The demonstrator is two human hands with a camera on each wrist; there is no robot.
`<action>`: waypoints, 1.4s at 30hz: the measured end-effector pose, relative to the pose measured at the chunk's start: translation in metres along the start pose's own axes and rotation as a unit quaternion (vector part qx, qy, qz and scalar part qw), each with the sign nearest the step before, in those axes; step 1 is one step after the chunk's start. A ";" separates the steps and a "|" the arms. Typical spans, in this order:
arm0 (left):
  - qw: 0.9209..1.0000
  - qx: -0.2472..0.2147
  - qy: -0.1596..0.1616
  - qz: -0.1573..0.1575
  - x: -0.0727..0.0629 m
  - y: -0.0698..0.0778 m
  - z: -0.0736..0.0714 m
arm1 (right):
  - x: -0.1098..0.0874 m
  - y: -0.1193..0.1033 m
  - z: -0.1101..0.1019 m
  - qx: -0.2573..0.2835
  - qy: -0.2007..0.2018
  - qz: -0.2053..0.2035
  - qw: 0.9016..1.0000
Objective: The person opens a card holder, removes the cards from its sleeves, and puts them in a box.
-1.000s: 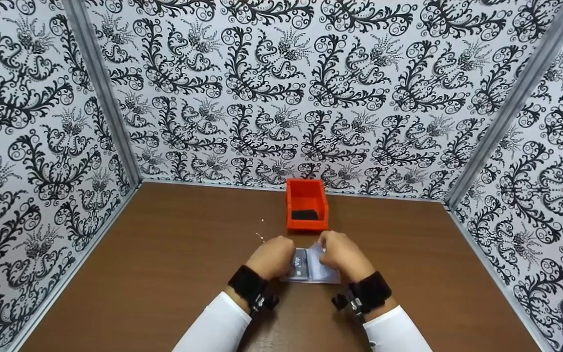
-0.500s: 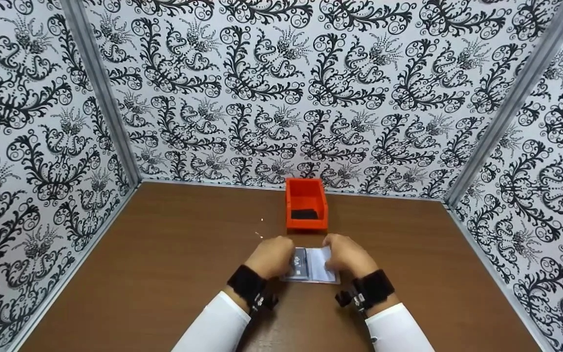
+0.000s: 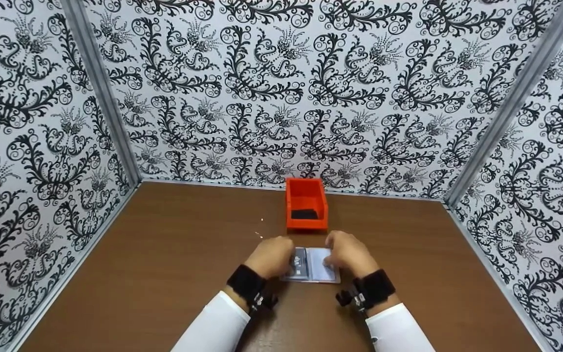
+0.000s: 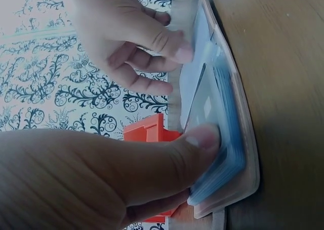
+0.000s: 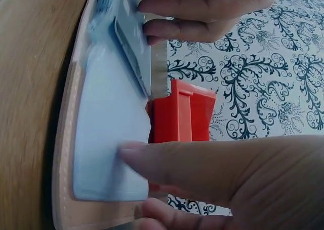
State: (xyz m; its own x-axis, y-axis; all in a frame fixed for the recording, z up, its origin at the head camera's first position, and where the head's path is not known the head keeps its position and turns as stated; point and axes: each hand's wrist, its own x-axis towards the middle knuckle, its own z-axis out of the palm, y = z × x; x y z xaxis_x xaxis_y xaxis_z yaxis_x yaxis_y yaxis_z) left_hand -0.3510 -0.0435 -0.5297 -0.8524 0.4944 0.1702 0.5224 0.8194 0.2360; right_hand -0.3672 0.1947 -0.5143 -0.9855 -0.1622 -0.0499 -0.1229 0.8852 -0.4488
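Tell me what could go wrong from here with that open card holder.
If the left hand lifts its thumb off the stack of sleeves, they might flip over.
The right hand has its thumb at the pale page and might crease it.
The card holder lies on the table, so a tug could slide it.

Soft light — hazy wrist views
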 end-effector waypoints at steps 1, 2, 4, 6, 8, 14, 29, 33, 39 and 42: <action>1.000 -0.001 0.000 0.002 0.000 0.000 0.000 | 0.001 -0.002 0.000 0.011 0.001 -0.002 1.000; 1.000 -0.002 0.001 0.003 0.000 0.000 -0.001 | 0.001 -0.003 -0.001 0.026 0.003 -0.009 1.000; 1.000 -0.004 0.000 0.005 0.000 0.000 -0.001 | 0.002 -0.009 0.000 0.062 0.002 -0.025 0.998; 1.000 -0.006 -0.001 0.006 0.000 -0.001 -0.001 | 0.003 -0.014 0.003 0.111 -0.013 -0.042 0.993; 1.000 -0.009 -0.001 0.006 0.000 -0.001 -0.001 | 0.003 -0.019 0.008 0.155 -0.036 -0.058 0.986; 1.000 -0.002 0.000 0.010 0.000 -0.001 0.000 | 0.004 -0.022 0.022 0.229 -0.087 -0.073 0.967; 1.000 0.003 0.006 -0.023 -0.004 0.003 -0.003 | 0.010 -0.011 0.031 0.224 -0.076 -0.018 0.971; 0.999 0.009 -0.004 -0.036 -0.005 0.005 -0.005 | 0.010 -0.012 0.032 0.230 -0.070 -0.009 0.971; 0.999 0.018 -0.011 -0.044 -0.004 0.007 -0.006 | 0.009 -0.012 0.034 0.237 -0.066 -0.004 0.969; 0.999 0.023 -0.014 -0.042 -0.004 0.008 -0.006 | 0.009 -0.012 0.034 0.233 -0.064 -0.003 0.970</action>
State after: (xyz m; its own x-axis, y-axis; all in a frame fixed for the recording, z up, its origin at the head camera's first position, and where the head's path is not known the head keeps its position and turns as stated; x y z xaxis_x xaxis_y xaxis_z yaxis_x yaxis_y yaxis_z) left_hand -0.3431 -0.0407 -0.5230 -0.8936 0.4310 0.1254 0.4484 0.8703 0.2039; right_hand -0.3709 0.1673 -0.5397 -0.9588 -0.2460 -0.1419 -0.0341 0.5960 -0.8022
